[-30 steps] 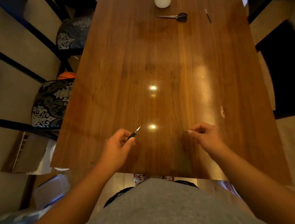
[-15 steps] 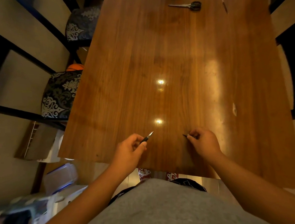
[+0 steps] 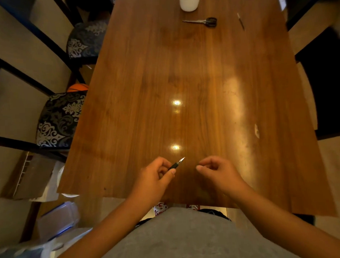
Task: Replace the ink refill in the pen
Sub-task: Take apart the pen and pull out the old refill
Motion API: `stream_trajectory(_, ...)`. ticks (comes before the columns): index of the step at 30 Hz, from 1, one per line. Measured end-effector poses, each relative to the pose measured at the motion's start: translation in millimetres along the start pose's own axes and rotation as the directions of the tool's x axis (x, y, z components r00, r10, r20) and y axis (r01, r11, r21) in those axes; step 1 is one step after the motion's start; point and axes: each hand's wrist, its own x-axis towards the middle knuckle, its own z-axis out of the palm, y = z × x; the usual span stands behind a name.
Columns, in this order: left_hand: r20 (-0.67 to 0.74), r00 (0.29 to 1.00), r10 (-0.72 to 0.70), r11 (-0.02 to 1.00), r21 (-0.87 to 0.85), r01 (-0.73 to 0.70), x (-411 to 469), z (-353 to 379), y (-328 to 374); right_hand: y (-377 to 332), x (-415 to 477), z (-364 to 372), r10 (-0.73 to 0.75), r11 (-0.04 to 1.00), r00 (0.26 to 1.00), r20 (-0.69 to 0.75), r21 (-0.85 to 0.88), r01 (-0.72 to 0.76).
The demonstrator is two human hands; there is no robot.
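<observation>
The left hand [image 3: 154,177] is closed around a slim black pen with a silver conical tip [image 3: 176,163]; only the front stretch of the barrel shows past the thumb and forefinger, the rest being buried in the fist. The pen hangs just above the near end of the polished brown wooden table [image 3: 182,79], its long axis running from the palm up and to the right, so the tip points away from the body and toward the other hand.

The right hand [image 3: 218,170] sits beside it at much the same height, well short of touching, its fingers curled and thumb pressed toward forefinger in a narrow pinch. Whether anything small is caught in that pinch cannot be told — nothing shows between the fingertips.

Far up the table, well apart from both hands, lie a thin dark stick with a pale end [image 3: 240,21] — possibly a refill, though too small to be sure — a pair of black-handled scissors [image 3: 201,21] and a white rounded container [image 3: 190,0].

As a judgement, the tip is the end to be worked, and the right hand is nearer to it, a short sideways reach from the silver cone
</observation>
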Motion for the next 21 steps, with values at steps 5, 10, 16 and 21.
stream_trajectory(5, 0.039, 0.985, 0.169, 0.971, 0.167, -0.173, -2.3, 1.8, 11.3, -34.2, -25.7, 13.2, -0.139, 0.984, 0.988, 0.063, 0.124, 0.131)
stream_trajectory(10, 0.101, 0.934, 0.342, 0.884, 0.303, -0.356, -7.1, -3.6, 19.8, -39.5, -28.5, 8.2, -0.187, 0.982, 0.976, 0.107, -0.015, 0.190)
stream_trajectory(16, 0.134, 0.931, 0.339, 0.890, 0.275, -0.364, -11.5, -6.9, 26.1, -38.0, -28.5, 7.2, -0.204, 0.975, 0.969, 0.138, -0.056, 0.214)
stream_trajectory(21, 0.144, 0.962, 0.232, 0.956, 0.148, -0.253, -13.7, -7.0, 31.8, -43.2, -26.0, 10.3, -0.228, 0.970, 0.969, 0.093, -0.068, 0.235)
